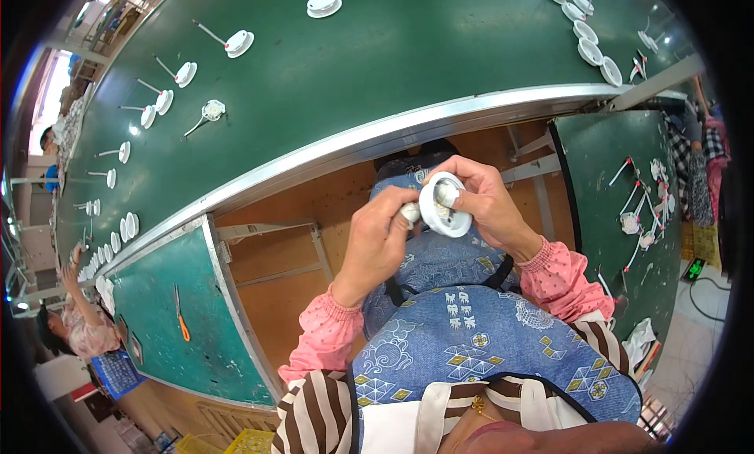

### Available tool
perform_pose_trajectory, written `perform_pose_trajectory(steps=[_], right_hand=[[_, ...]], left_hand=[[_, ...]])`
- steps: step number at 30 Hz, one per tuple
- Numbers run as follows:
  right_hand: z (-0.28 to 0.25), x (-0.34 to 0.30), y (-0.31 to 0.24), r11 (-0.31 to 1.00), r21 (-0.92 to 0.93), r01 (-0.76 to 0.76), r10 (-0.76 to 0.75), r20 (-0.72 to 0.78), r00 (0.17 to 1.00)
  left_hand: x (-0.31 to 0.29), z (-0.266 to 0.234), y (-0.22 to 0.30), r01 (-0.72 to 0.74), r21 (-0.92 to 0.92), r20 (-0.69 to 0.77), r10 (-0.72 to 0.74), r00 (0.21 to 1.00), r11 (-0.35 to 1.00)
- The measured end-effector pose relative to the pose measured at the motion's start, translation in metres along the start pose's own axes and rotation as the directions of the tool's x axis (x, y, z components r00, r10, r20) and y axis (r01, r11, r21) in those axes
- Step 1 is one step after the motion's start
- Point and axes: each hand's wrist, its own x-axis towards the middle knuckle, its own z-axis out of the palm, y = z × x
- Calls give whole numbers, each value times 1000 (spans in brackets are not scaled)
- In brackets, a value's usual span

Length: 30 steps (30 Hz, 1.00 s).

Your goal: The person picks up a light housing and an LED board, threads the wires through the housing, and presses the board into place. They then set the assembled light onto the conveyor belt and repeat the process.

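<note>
My right hand (491,206) grips a round white plastic housing (454,225) over my lap, its thumb pressed inside the rim. The open side of the housing is tilted toward me, and small pale parts show inside, too small to make out. Just left of the rim, my left hand (375,238) is closed, thumb and index finger pinched together. Whatever those fingers hold, if anything, is hidden. Both thumbs wear white covers at the tip.
A green belt table (353,85) carries spaced white round lamps with stalks (239,43). Orange-handled scissors (182,320) lie on the left side table (157,297). Wired white parts (631,222) lie on the right table (581,163). A co-worker's arm (72,285) reaches in at far left.
</note>
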Motion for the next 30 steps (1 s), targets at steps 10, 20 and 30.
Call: perform_pose_trajectory(steps=[10,20,30], right_hand=[[13,-10,-2,811,-570,131,-196,-55,979],[12,-14,16,899,-426,100,-141,-66,988],[6,-1,25,903,-414,117,-116,26,993]], left_hand=[[-9,30,19,-137,322,-81,171,982,937],[2,15,-7,-307,271,19,314,949,912],[-7,16,-19,-159,98,-3,160,987,982]])
